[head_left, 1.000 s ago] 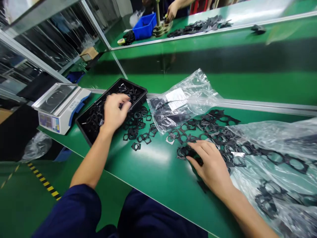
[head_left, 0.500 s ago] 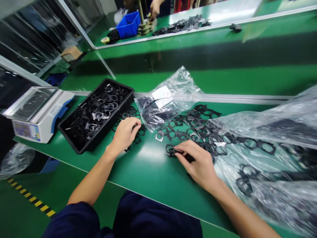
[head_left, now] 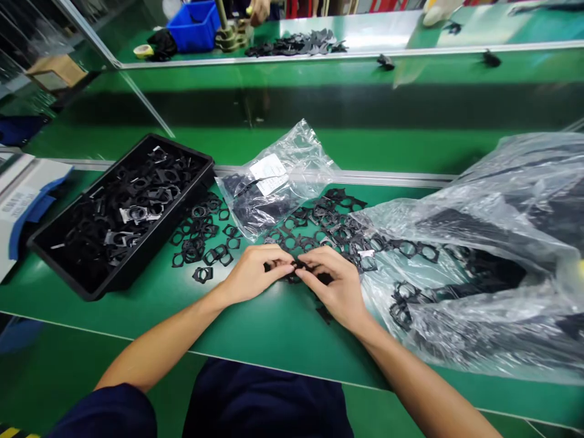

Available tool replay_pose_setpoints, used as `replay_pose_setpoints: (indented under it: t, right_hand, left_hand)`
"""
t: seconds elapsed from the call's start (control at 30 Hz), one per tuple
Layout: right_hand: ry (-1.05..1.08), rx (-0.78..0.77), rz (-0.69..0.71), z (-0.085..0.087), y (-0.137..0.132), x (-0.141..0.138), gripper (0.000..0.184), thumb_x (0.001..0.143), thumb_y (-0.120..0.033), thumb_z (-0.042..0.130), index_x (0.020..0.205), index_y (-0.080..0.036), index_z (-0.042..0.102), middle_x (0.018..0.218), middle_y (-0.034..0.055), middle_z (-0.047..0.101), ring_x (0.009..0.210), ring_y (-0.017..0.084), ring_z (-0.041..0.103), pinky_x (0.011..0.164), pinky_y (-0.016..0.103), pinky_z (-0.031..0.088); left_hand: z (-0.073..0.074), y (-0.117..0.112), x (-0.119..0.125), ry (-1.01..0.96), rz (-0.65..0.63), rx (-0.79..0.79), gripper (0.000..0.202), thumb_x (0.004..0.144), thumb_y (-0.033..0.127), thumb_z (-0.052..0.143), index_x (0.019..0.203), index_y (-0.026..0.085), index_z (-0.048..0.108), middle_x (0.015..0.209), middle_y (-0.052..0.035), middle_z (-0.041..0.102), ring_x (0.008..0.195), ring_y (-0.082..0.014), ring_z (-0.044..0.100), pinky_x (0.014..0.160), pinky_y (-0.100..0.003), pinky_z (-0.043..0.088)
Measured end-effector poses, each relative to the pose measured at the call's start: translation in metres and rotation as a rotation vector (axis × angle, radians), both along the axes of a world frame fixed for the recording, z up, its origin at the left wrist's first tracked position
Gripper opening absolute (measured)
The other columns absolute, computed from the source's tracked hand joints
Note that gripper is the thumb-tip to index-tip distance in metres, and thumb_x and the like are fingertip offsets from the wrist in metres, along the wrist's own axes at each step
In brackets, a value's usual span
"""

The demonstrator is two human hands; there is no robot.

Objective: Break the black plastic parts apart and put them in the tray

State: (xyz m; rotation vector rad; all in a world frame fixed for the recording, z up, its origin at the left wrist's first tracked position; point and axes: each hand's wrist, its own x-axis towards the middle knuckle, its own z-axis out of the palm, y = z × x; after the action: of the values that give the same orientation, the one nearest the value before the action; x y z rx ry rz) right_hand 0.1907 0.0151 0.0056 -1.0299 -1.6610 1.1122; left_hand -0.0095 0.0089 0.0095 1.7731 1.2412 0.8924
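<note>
My left hand (head_left: 258, 272) and my right hand (head_left: 336, 285) meet over the green table, fingertips almost touching. Both pinch a small black plastic ring part (head_left: 295, 266), mostly hidden by the fingers. More black pieces show beneath my right palm. Just beyond the hands spreads a heap of black ring parts (head_left: 328, 228), some with two rings joined. Left of my left hand lies a looser group of single black rings (head_left: 194, 243), one of them (head_left: 202, 275) apart and nearer to me.
A black bin (head_left: 103, 283) full of similar parts stands at left, beside a partly visible scale (head_left: 20, 201). A labelled clear bag (head_left: 292, 158) lies behind the heap. Large plastic bags (head_left: 456, 219) cover the right side. Across the divider, another person's hand (head_left: 260, 11) is near a blue bin (head_left: 194, 27).
My left hand has moved from the loose rings on the left over to my right hand, and both now hold the part together. The view has swung to the right.
</note>
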Motion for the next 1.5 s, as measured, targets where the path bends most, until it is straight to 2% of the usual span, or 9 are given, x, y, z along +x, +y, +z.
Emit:
replay_pose_setpoints:
  t: [0.1,0.2,0.27,0.4,0.53,0.67,0.93,1.2,1.5]
  right_hand:
    - [0.086,-0.214,-0.003,-0.001,0.002,-0.001,0.019,0.084,-0.033,0.077,0.099,-0.022,0.076,0.09,0.0053,0.075,0.075,0.017,0.07,0.066,0.028,0.06]
    - [0.151,-0.401,0.004,-0.001,0.005,-0.002,0.024,0.081,-0.043,0.08,0.08,-0.02,0.073,0.07,0.0024,0.073,0.063,0.016,0.07,0.062,0.027,0.058]
    - [0.179,-0.466,-0.045,0.0,0.007,-0.003,0.03,0.076,-0.047,0.083,0.074,-0.019,0.071,0.066,0.0021,0.073,0.06,0.017,0.07,0.061,0.027,0.058]
    - [0.186,-0.488,-0.147,0.003,0.008,-0.003,0.035,0.07,-0.049,0.088,0.075,-0.019,0.07,0.067,0.0025,0.074,0.061,0.018,0.073,0.062,0.028,0.06]
    - [0.147,-0.521,-0.056,0.006,0.004,-0.005,0.037,0.068,-0.052,0.088,0.076,-0.019,0.071,0.065,0.0022,0.073,0.061,0.019,0.074,0.063,0.029,0.061]
    - [0.128,-0.551,0.052,0.008,0.0,-0.007,0.034,0.071,-0.049,0.087,0.075,-0.019,0.071,0.065,0.0019,0.073,0.064,0.019,0.074,0.068,0.031,0.062]
    - [0.18,-0.637,0.091,0.011,0.001,-0.008,0.034,0.067,-0.048,0.09,0.072,-0.02,0.071,0.065,0.0007,0.073,0.061,0.017,0.072,0.064,0.027,0.059]
    - [0.219,-0.675,0.092,0.013,0.003,-0.007,0.038,0.06,-0.049,0.093,0.069,-0.019,0.071,0.063,0.0,0.071,0.058,0.016,0.071,0.06,0.026,0.059]
    - [0.194,-0.66,0.092,0.015,0.002,-0.008,0.039,0.061,-0.051,0.092,0.069,-0.02,0.071,0.064,0.0,0.07,0.06,0.017,0.071,0.061,0.028,0.059]
  left_hand:
    - [-0.01,0.002,-0.003,-0.159,0.096,-0.075,0.017,0.09,0.029,0.069,0.084,0.015,0.077,0.077,-0.004,0.071,0.068,-0.0121,0.065,0.062,-0.02,0.053]
    - [-0.015,0.002,-0.005,-0.255,0.135,-0.097,0.02,0.088,0.034,0.073,0.087,0.015,0.079,0.079,-0.0051,0.073,0.069,-0.0132,0.068,0.062,-0.021,0.056]
    - [-0.016,0.002,-0.007,-0.277,0.195,-0.065,0.021,0.086,0.036,0.076,0.092,0.016,0.08,0.08,-0.0049,0.075,0.07,-0.0137,0.069,0.064,-0.022,0.058]
    - [-0.015,0.001,-0.009,-0.331,0.307,0.035,0.017,0.084,0.034,0.078,0.089,0.017,0.079,0.079,-0.0032,0.076,0.069,-0.0126,0.07,0.065,-0.021,0.059]
    - [-0.013,-0.003,-0.005,-0.3,0.225,0.147,0.012,0.088,0.029,0.075,0.086,0.018,0.079,0.084,-0.0042,0.074,0.074,-0.012,0.07,0.062,-0.02,0.057]
    - [-0.013,-0.005,0.0,-0.182,0.212,0.277,0.006,0.089,0.022,0.075,0.088,0.018,0.078,0.082,-0.0033,0.072,0.074,-0.0116,0.067,0.066,-0.022,0.056]
    - [-0.012,-0.006,-0.004,-0.076,0.127,0.475,0.007,0.092,0.016,0.069,0.091,0.019,0.075,0.083,-0.0029,0.071,0.077,-0.0121,0.067,0.071,-0.024,0.056]
    - [-0.012,-0.007,-0.003,-0.072,0.109,0.498,0.006,0.092,0.016,0.069,0.092,0.018,0.075,0.083,-0.0025,0.07,0.077,-0.0118,0.066,0.071,-0.024,0.055]
    - [-0.011,-0.008,-0.003,-0.004,0.137,0.514,0.006,0.092,0.018,0.069,0.091,0.02,0.075,0.081,-0.0015,0.069,0.074,-0.0117,0.066,0.069,-0.024,0.055]
